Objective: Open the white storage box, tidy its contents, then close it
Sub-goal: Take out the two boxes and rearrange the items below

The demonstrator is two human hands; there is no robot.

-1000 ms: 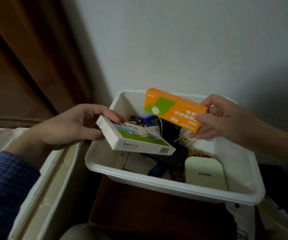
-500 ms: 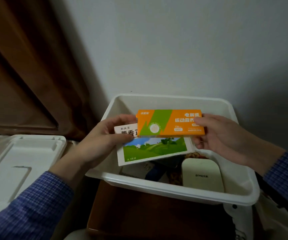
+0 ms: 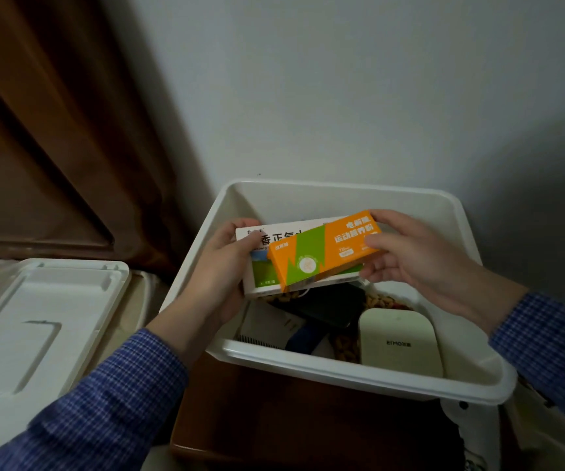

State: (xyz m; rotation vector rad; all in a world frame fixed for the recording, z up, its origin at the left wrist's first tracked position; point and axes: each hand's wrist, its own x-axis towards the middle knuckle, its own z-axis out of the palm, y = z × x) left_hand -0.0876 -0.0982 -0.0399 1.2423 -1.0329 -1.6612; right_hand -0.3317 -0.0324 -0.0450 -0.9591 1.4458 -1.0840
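I see the white storage box open in front of me, set against the far wall, its lid lying flat off to the left. My left hand grips the left end of a white carton with a green landscape print, thumb curled over its top face and the fingers wrapped underneath. My right hand pinches the right end of an orange and green carton, thumb on top, fingers below. The orange carton lies tilted across the top of the white one, touching it, and both are held over the far half of the box's interior.

Down inside the box, a pale rounded device with small lettering sits in the near right corner. A flat black object lies just beneath the cartons, with a white booklet or packet to its left and some brownish loose contents beside it that I cannot make out. A brown curtain hangs on the far left. Both of my sleeves are blue check.
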